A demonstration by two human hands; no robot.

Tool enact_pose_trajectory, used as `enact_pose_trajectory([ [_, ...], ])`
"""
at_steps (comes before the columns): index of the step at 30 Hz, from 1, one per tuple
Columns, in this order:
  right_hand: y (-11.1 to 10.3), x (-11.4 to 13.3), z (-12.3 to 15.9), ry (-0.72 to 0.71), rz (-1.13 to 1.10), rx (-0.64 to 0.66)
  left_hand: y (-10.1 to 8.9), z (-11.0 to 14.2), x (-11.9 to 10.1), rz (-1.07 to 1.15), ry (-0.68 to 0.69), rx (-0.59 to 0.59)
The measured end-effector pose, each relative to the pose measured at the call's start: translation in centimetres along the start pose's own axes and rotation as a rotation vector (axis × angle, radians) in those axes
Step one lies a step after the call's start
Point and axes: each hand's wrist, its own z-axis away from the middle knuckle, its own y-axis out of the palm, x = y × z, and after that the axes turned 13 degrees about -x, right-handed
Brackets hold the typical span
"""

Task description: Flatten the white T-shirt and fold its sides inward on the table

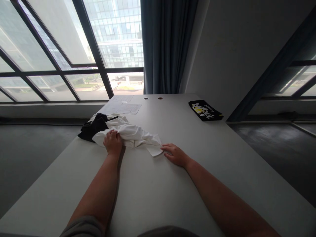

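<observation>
Our left grip [113, 138] is curled onto the white cloth [135, 133], though we cannot tell whether it clamps it, while our right grip [171, 152] has its fingers slightly apart at the cloth's corner. On the bench [153, 184], that cloth lies crumpled beside a black garment [95, 126], with the folded black printed cloth [205, 110] well apart, toward the far right.

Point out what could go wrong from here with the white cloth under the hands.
The black cloth lies against the white cloth at the left edge of the table, so a pull might drag it along or over the edge. The right hand has only its fingertips at the white cloth's end, which may slip away. The white cloth is crumpled under the left hand, so creases could remain.
</observation>
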Motion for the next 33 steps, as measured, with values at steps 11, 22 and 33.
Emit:
enact_pose_trajectory([
  [11,-1.9,-0.4,0.1,0.042,-0.027,-0.478,-2.7,8.5,-10.2,0.266,0.708,0.483],
  [22,-2.4,-0.9,0.5,0.04,-0.091,-0.205,-5.0,7.8,-11.1,0.398,0.732,0.206],
  [33,-3.1,-2.3,0.8,0.086,0.032,-0.032,2.1,-1.0,4.3,-0.084,-0.004,0.324],
])
